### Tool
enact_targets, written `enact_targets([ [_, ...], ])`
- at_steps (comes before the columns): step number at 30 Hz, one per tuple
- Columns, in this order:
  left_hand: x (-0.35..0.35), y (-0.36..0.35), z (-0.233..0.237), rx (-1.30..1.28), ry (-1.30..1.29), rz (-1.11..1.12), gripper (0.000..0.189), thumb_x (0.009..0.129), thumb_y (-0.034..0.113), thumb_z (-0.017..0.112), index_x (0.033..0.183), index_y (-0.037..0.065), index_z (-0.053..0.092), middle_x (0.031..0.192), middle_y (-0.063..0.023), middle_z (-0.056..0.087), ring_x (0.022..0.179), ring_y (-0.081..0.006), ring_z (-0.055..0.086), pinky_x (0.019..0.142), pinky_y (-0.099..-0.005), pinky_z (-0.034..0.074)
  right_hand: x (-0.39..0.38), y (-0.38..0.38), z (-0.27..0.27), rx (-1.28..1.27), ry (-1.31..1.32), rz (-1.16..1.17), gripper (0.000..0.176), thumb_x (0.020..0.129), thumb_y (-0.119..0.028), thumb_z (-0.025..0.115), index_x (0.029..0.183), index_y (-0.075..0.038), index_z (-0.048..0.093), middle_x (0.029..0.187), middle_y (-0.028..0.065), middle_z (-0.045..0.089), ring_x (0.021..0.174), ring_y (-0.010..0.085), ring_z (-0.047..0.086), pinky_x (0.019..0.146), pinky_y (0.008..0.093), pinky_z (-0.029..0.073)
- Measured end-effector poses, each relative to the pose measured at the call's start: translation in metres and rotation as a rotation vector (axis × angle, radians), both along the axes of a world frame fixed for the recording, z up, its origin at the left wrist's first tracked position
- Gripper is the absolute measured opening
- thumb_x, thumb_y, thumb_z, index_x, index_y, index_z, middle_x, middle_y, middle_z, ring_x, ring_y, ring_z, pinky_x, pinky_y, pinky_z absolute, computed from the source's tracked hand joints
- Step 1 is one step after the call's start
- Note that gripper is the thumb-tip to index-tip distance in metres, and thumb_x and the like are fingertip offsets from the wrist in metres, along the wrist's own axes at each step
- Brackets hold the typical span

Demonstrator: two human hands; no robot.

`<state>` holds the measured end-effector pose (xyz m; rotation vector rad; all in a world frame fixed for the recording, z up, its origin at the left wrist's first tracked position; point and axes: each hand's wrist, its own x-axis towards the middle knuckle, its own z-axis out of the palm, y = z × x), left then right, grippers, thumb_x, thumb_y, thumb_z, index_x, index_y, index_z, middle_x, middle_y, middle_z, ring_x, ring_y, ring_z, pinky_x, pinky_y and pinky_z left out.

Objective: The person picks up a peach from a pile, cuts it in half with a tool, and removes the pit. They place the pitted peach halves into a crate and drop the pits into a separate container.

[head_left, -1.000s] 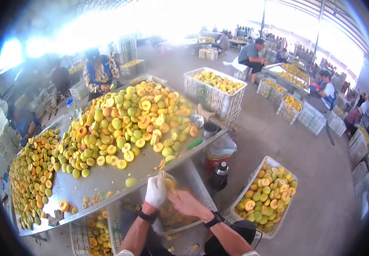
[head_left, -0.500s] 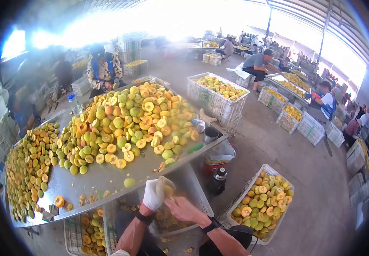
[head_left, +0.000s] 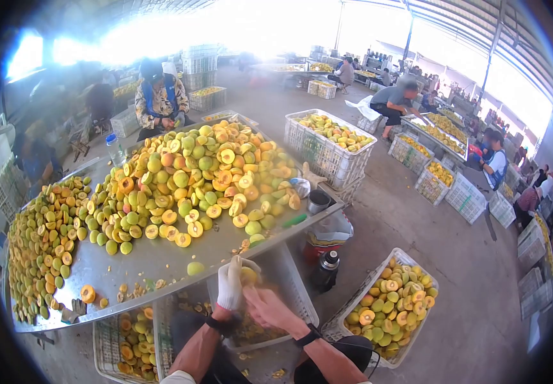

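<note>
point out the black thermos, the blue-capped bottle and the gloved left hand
black thermos [head_left: 325,272]: head view, on its upper body
blue-capped bottle [head_left: 116,152]: head view, on its clear side
gloved left hand [head_left: 229,286]: head view, on the glove's back

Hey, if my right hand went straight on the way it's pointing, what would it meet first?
Probably the yellow fruit held in your gloved left hand, just ahead of your right hand's fingertips. Blur hides the exact gap, so the glove could come first.

From here I see yellow, green and orange fruit [head_left: 180,176], a white glove [head_left: 229,287], a bright blue bottle cap [head_left: 111,137], and a co-worker's sleeve [head_left: 143,109] in what looks like brown-and-cream camouflage.
</note>
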<state>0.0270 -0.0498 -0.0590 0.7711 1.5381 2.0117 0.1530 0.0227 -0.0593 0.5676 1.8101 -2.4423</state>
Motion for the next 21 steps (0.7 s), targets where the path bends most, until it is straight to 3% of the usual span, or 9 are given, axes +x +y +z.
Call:
enact_targets([
  [6, -0.003, 0.007, -0.004, -0.063, -0.053, 0.027, 0.064, 0.11, 0.043, 0.036, 0.083, -0.004, 0.069, 0.069, -0.0118, 0.066, 0.06, -0.0179, 0.064, 0.058, -0.0298, 0.051, -0.006, 0.003, -0.02, 0.544, 0.119, -0.11, 0.049, 0.111, -0.044, 0.045, 0.087, -0.001, 0.054, 0.064, 0.0038, 0.052, 0.054, 0.0155, 0.048, 0.051, 0.0353, 0.042],
  [9, -0.005, 0.007, -0.006, -0.119, -0.051, 0.014, 0.064, 0.109, 0.042, 0.036, 0.082, -0.005, 0.07, 0.067, -0.0122, 0.066, 0.059, -0.0185, 0.064, 0.057, -0.0299, 0.051, -0.009, 0.01, -0.029, 0.59, 0.112, -0.085, 0.05, 0.11, -0.044, 0.047, 0.091, 0.002, 0.056, 0.067, 0.0066, 0.054, 0.061, 0.0187, 0.049, 0.058, 0.0387, 0.044],
  [12, -0.008, 0.009, -0.007, -0.164, -0.066, 0.012, 0.065, 0.109, 0.043, 0.037, 0.081, -0.005, 0.07, 0.066, -0.012, 0.066, 0.06, -0.0187, 0.064, 0.058, -0.03, 0.052, -0.011, 0.009, -0.03, 0.64, 0.215, -0.114, 0.051, 0.111, -0.046, 0.045, 0.086, -0.003, 0.054, 0.063, 0.0022, 0.05, 0.053, 0.0146, 0.046, 0.05, 0.0339, 0.039],
  [15, -0.008, 0.009, -0.003, -0.153, -0.06, 0.027, 0.063, 0.109, 0.042, 0.037, 0.082, -0.005, 0.07, 0.067, -0.0122, 0.066, 0.06, -0.0192, 0.064, 0.058, -0.0307, 0.052, -0.007, 0.006, -0.002, 0.102, -0.037, -0.03, 0.05, 0.111, -0.047, 0.043, 0.079, -0.01, 0.048, 0.06, -0.0035, 0.042, 0.045, 0.0085, 0.038, 0.041, 0.0282, 0.03],
  [18, -0.006, 0.007, -0.004, -0.02, -0.096, -0.007, 0.058, 0.111, 0.037, 0.039, 0.089, -0.004, 0.072, 0.075, -0.0105, 0.07, 0.066, -0.0139, 0.064, 0.062, -0.0274, 0.051, -0.004, 0.01, 0.004, -0.06, -0.048, 0.028, 0.049, 0.112, -0.049, 0.041, 0.075, -0.016, 0.039, 0.059, -0.0081, 0.033, 0.041, 0.0035, 0.029, 0.037, 0.0235, 0.02],
  [21, -0.005, 0.001, -0.002, -0.022, 0.012, -0.039, 0.057, 0.112, 0.038, 0.039, 0.091, -0.004, 0.072, 0.078, -0.0099, 0.071, 0.07, -0.0135, 0.065, 0.065, -0.027, 0.051, -0.001, 0.009, 0.003, -0.162, -0.022, 0.077, 0.052, 0.111, -0.052, 0.042, 0.074, -0.017, 0.036, 0.058, -0.0078, 0.031, 0.04, 0.0043, 0.028, 0.036, 0.0244, 0.02],
])
